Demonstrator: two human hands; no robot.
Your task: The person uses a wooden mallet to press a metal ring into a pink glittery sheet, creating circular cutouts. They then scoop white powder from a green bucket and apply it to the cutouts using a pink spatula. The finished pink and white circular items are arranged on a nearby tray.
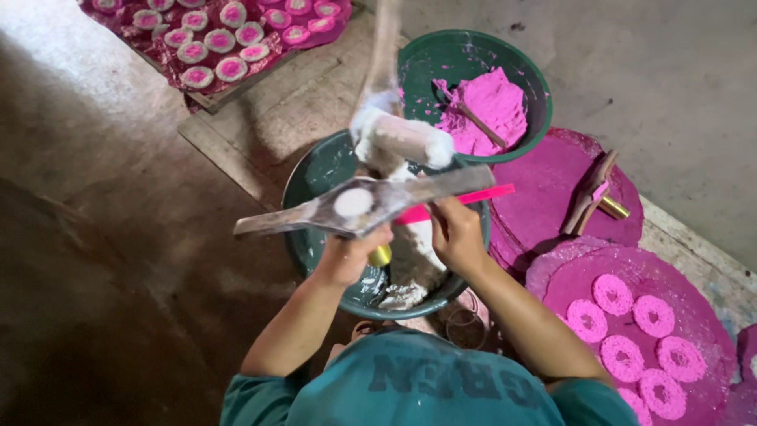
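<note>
Left hand [347, 256] grips a brass-handled wooden press [363, 207] from below, fingers closed, white disc on top. Right hand [455, 233] pinches a pink scraper [465, 203] at its edge — both over a green basin [311, 177] of white paste. Pink rings [635, 339] lie right; beyond, a basin of pink dough [489, 102] — farther, filled rounds [221, 39].

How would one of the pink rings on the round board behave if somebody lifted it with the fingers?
A pink ring looks grainy and pressed from powder, so it would probably crumble or break easily. It lies flat with a hole in the middle, so it seems unlikely to roll. It is probably light, being thin on the round board.
</note>
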